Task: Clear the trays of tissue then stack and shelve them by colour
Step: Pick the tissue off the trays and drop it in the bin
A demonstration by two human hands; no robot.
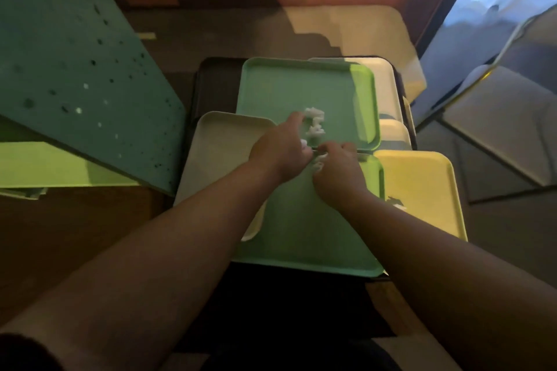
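both hands [280,147] [339,172] pinch tissue [315,122] between them

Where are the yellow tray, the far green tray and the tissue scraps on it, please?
yellow tray [422,190]: head view, bare floor.
far green tray [286,87]: head view, bare floor.
tissue scraps [315,122]: head view, middle of the white cluster.

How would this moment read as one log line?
both hands gathering | white tissue scraps | far green plastic tray | yellow tray uncleared

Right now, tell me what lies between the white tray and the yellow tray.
In the head view, the near green tray lies between the white tray and yellow tray, with both hands over it.
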